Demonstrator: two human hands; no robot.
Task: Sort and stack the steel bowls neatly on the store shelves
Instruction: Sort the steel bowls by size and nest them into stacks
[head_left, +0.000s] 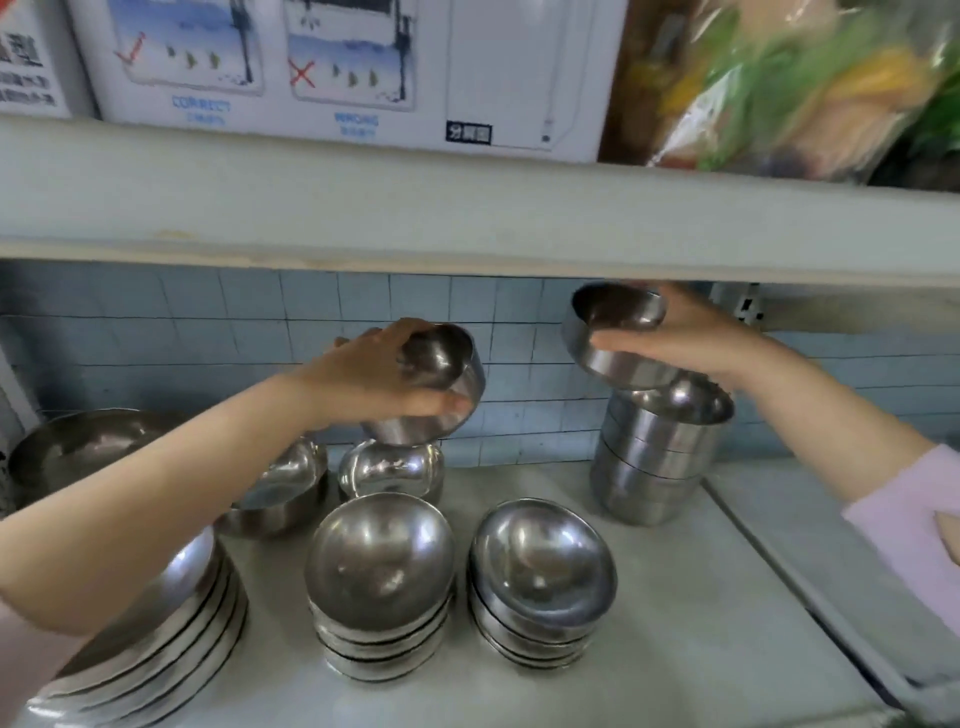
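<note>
Left hand (363, 379): fingers wrapped round a tilted steel bowl (441, 364), just over the short stack (389, 467) at far centre of the shelf (675, 649). Right hand (696, 338): fingers grip a second bowl (613, 312) by its wall, directly above the tall stack (654, 457) far right. Likely size-matching, each bowl held over the pile it fits.

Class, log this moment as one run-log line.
left hand: grips rounded steel bowl above rear bowl | right hand: grips straight-sided steel bowl above tall stack
</note>
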